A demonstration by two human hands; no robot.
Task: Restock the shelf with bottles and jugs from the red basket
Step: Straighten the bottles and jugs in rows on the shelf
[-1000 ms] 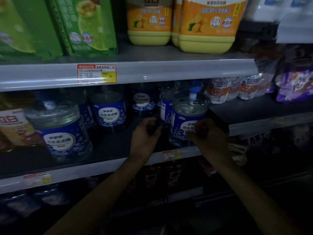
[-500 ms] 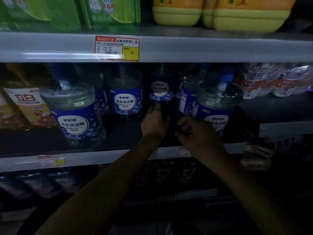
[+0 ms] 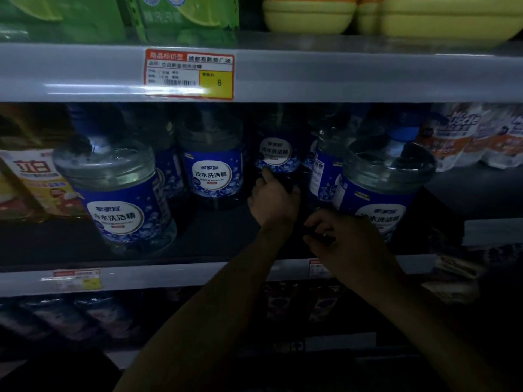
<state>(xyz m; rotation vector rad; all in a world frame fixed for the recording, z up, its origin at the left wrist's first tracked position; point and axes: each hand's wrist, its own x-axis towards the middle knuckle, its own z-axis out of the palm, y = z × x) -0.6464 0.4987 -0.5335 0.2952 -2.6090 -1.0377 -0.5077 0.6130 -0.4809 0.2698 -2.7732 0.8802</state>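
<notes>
Head view. The upper shelf edge (image 3: pixel 339 77) carries a red-bordered price tag (image 3: pixel 189 73). Its yellow field reads "8"; the finer print is too small to read. Above it stand green packs (image 3: pixel 184 12) and the bases of yellow jugs (image 3: pixel 308 15), labels cut off.

On the middle shelf (image 3: pixel 215 236) stand clear jugs with blue labels reading 家家宜 冷水洗洁精, holding clear liquid:
- left front jug (image 3: pixel 119 199), near the shelf edge;
- middle jug (image 3: pixel 210 168), set further back;
- rear jug (image 3: pixel 276 152), deep in shadow;
- right front jug (image 3: pixel 382 190), with another partly hidden just behind it.

At far left is a yellow bottle (image 3: pixel 36 179) marked 立白 in red. At far right are white-and-orange packs (image 3: pixel 452 137), lettering partly hidden.

The left grip (image 3: pixel 274 199) reaches deep between the jugs, fingertips at the base of the rear jug. The shadow hides whether it holds anything: cannot tell. The right grip (image 3: pixel 348 241) lies against the lower left of the right front jug, fingers curled. Whether they clasp the jug cannot be told.

The lower shelf edge bears a blurred tag (image 3: pixel 76 278).
</notes>
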